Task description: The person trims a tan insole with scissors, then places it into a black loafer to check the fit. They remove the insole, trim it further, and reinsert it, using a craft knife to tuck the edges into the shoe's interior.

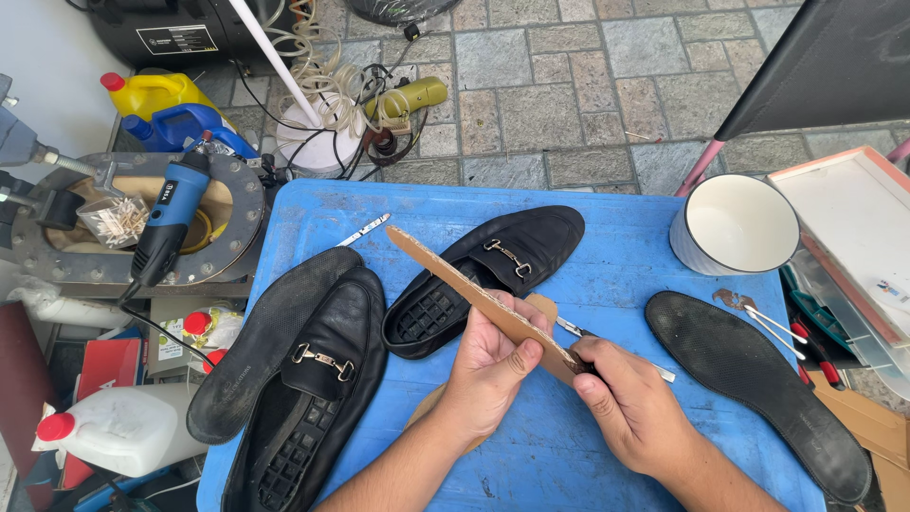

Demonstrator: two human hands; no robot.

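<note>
A tan cardboard sole cut-out (474, 289) is being gripped edge-up above the blue table (626, 275), the left hand (488, 365) being closed around its middle, thumb pressed on the near face. Its near end is being pinched by the closed right hand (630, 403) together with a thin metal blade (621, 353). Black loafers (493, 270) are lying on the table beyond the cut-out, a black sole (758, 379) to its right. Grey paving (559, 85) is lying beyond the table.

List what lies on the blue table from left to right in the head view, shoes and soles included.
Loose black sole → black loafer with metal buckle → second black loafer → left hand holding a cardboard insole → right hand → black sole, with the white cup behind it.
</note>
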